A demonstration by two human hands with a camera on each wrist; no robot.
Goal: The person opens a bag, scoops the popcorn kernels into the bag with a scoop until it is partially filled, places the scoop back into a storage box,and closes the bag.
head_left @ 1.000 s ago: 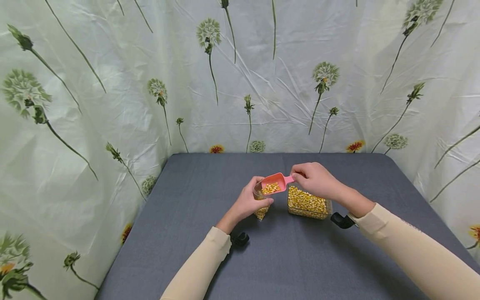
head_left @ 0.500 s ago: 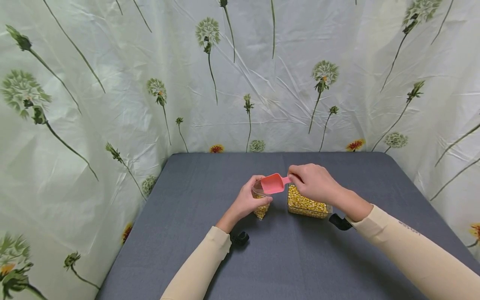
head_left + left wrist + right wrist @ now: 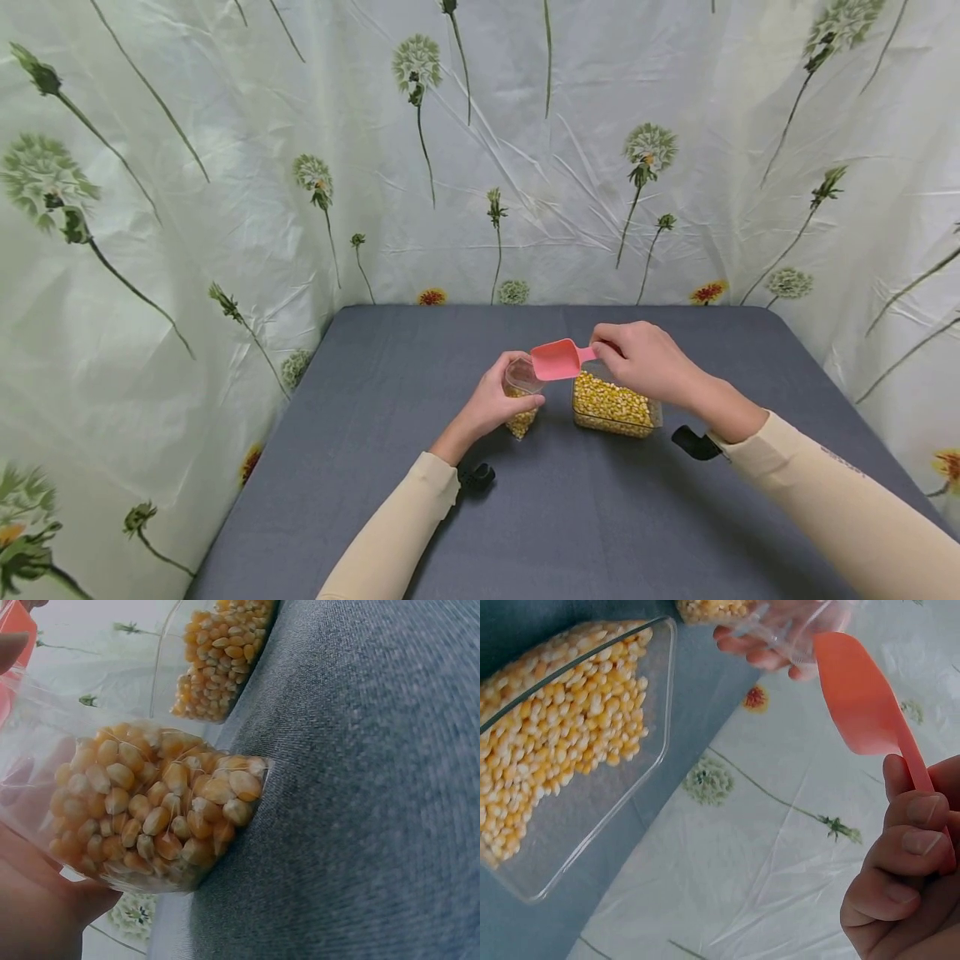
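My left hand [image 3: 495, 402] grips a clear plastic bag [image 3: 157, 802] partly filled with corn kernels, its mouth held open and upward. The bag's bottom corner touches the table in the left wrist view. My right hand [image 3: 645, 360] pinches the handle of a pink scoop [image 3: 557, 360], whose bowl shows no kernels and hangs just right of the bag's mouth. Below the right hand, a clear rectangular container [image 3: 669, 705] holds many yellow corn kernels [image 3: 611, 403]; part of its floor shows bare in the right wrist view.
A dark grey cloth covers the table [image 3: 375, 433]. White curtains [image 3: 360, 125] printed with dandelions hang behind it and along the left side. A black wrist camera mount [image 3: 477, 478] sits under the left wrist, another mount [image 3: 694, 443] under the right.
The scoop held kernels a second ago and was bare half a second ago. Since then my right hand has drawn it rightward off the bag's mouth. The left hand stays in place.
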